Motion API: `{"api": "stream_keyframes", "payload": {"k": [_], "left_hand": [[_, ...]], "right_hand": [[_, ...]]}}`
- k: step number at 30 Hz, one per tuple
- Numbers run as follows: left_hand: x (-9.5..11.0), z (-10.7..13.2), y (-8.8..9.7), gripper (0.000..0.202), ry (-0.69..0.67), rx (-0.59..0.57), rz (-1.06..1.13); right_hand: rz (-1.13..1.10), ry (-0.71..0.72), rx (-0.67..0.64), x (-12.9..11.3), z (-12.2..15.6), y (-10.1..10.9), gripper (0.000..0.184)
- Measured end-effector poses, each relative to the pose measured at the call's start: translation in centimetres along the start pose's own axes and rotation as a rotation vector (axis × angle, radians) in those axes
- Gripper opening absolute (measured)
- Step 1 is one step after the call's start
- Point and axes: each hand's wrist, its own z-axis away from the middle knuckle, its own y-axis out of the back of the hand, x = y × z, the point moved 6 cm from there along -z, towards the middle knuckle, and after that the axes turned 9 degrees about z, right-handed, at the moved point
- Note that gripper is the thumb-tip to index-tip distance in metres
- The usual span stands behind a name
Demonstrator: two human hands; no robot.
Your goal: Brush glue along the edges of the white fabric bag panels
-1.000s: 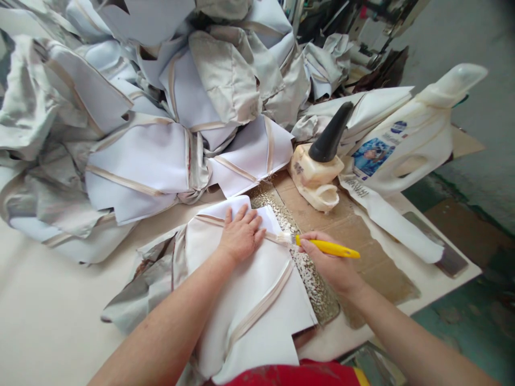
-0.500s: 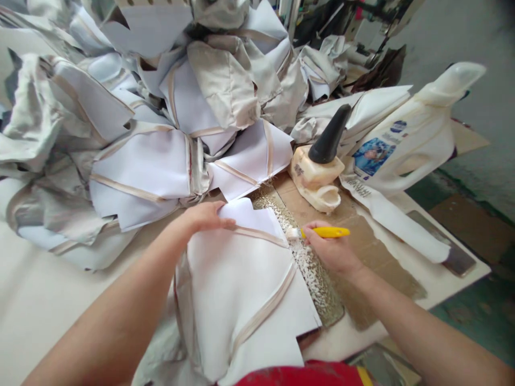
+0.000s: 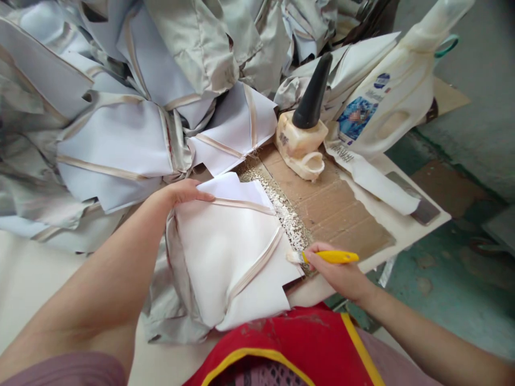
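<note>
A white fabric piece (image 3: 213, 246) with beige tape strips and grey cloth along its left side lies in front of me. My left hand (image 3: 187, 192) grips its upper left edge, thumb on top and the other fingers mostly hidden. In my right hand (image 3: 336, 274) is a yellow-handled paintbrush (image 3: 336, 257), held between thumb and fingers. Its pale bristles touch the piece's right edge near the lower right corner. Beside that edge runs a board strip (image 3: 287, 214) crusted with whitish flecks.
A stained squat container (image 3: 300, 140) with a black cone (image 3: 314, 96) stands on brown cardboard (image 3: 341, 214). Behind it are a large white jug (image 3: 386, 107), a crumpled white strip (image 3: 382, 185) and a phone-like dark slab (image 3: 426, 210). Similar fabric pieces (image 3: 116, 145) heap up at the left and back.
My right hand has drawn the brush down along the fabric piece's right edge, towards me. The left hand keeps its grip at the upper left. The view has tilted down.
</note>
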Motion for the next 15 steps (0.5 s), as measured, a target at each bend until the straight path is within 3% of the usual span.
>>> {"api": "stream_keyframes", "payload": {"k": [6,10,13,15], "left_hand": [[-0.2,0.7,-0.4,0.067,-0.006,-0.041,0.155],[1.1,3.7,-0.5,0.064,-0.031,-0.17,0.321],[3.1,7.6,1.9,0.067,-0.124,-0.19,0.318],[4.3,10.7,5.3,0.071,-0.208,-0.097,0.208]], "right_hand": [[0.067,0.062,-0.015,1.3,4.7,-1.6,0.028],[0.012,0.027,0.038,2.0,5.5,-0.3,0.029],[-0.024,-0.03,0.17,2.4,5.5,2.5,0.029],[-0.049,-0.061,0.275,2.7,5.2,4.5,0.028]]}}
